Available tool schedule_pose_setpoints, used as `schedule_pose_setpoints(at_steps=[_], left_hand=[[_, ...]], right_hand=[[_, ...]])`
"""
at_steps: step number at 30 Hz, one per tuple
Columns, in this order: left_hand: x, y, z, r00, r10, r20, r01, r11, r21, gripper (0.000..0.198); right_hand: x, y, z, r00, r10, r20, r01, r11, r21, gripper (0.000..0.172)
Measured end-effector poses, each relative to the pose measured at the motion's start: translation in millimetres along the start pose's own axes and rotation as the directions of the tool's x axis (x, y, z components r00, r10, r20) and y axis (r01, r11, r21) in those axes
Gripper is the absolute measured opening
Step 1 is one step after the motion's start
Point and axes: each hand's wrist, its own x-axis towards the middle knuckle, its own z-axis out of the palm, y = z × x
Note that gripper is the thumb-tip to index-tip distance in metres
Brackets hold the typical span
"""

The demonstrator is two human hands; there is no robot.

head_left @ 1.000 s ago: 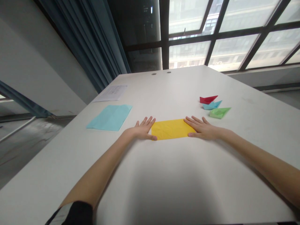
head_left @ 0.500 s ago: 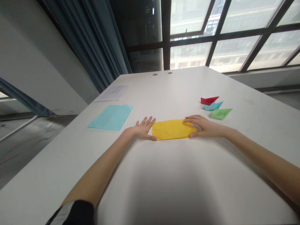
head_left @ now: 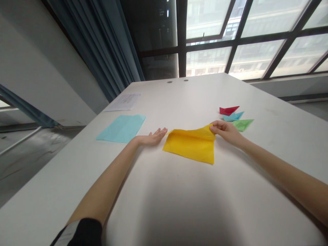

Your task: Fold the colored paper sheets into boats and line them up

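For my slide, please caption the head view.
Right hand pinches a corner of the yellow paper; left hand lies open beside it.

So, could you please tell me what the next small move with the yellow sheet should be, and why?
Probably slide the left hand onto the left edge of the yellow sheet to pin it. The right hand pinches the far right corner, raised off the table, while the left hand lies open beside it, so the sheet looks free to slide.

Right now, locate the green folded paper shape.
Head view, right side: the green folded paper shape lies just beyond the right hand, beside a light-blue shape.
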Motion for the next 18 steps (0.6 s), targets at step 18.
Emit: schedule_pose_setpoints(at_steps=[18], left_hand=[[6,-2,9.2,1.0,-0.002,-0.02,0.006,0.986,0.167,0.096]], right_hand=[[3,23,-4,0.944,-0.298,0.139,0.301,0.611,-0.732,0.034]])
